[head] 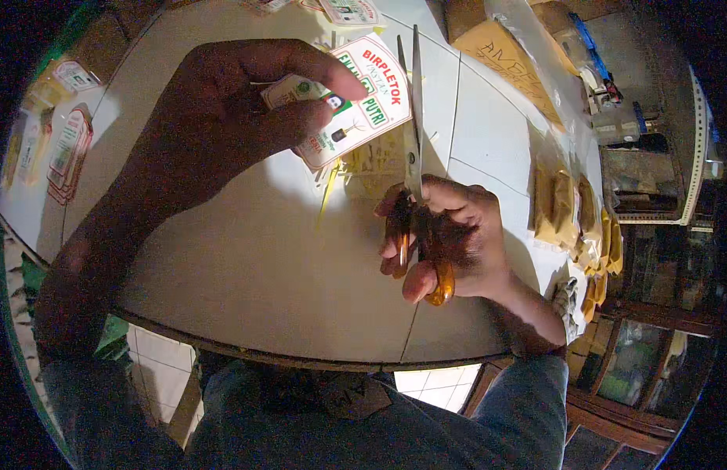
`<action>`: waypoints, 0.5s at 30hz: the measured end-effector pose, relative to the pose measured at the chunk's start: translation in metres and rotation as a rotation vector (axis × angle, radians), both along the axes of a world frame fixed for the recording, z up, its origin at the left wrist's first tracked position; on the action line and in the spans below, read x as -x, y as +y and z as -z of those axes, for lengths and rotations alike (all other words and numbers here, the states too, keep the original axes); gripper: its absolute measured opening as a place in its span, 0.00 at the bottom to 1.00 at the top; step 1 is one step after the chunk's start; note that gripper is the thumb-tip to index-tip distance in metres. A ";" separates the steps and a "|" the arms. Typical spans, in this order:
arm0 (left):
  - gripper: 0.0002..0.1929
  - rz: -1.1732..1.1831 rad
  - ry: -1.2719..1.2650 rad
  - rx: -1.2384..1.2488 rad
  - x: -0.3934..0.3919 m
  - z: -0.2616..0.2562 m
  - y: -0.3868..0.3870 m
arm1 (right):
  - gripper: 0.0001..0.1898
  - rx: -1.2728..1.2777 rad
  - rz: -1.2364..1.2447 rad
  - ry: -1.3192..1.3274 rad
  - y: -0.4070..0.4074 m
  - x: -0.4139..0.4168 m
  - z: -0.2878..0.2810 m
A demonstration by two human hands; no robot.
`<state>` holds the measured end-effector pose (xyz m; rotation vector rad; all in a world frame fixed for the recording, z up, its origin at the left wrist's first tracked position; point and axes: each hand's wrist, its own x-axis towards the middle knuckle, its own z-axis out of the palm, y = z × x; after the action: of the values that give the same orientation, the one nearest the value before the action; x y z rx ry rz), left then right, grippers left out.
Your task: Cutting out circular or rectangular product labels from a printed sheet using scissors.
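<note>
My left hand [281,88] pinches a printed card label [378,108] between thumb and fingers, near the top middle of the head view. The label is white with red, green and black print and a curved outer edge. To its right, my right hand [457,235] holds a pair of scissors [414,141] with amber-coloured handles, fingers and thumb in the loops. The blades point away from me, slightly parted, beside the label's right edge; whether they touch it I cannot tell. Thin paper offcuts [329,191] lie on the table below the label.
A stack of similar labels [71,153] lies at the left of the tiled table [269,282], near packets [31,150]. More labels [351,10] are at the far edge. On the right are brown-filled plastic packets [556,205] and a brown paper sheet [504,64] bearing handwriting.
</note>
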<state>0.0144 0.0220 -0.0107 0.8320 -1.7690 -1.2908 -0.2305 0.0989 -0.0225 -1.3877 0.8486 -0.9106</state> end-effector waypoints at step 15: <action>0.09 -0.032 0.004 0.044 -0.004 0.001 -0.002 | 0.25 0.150 -0.126 0.106 -0.006 0.006 0.002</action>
<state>0.0187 0.0199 -0.0121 0.8289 -1.7680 -1.2281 -0.2366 0.0928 -0.0241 -1.6130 0.7753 -0.8230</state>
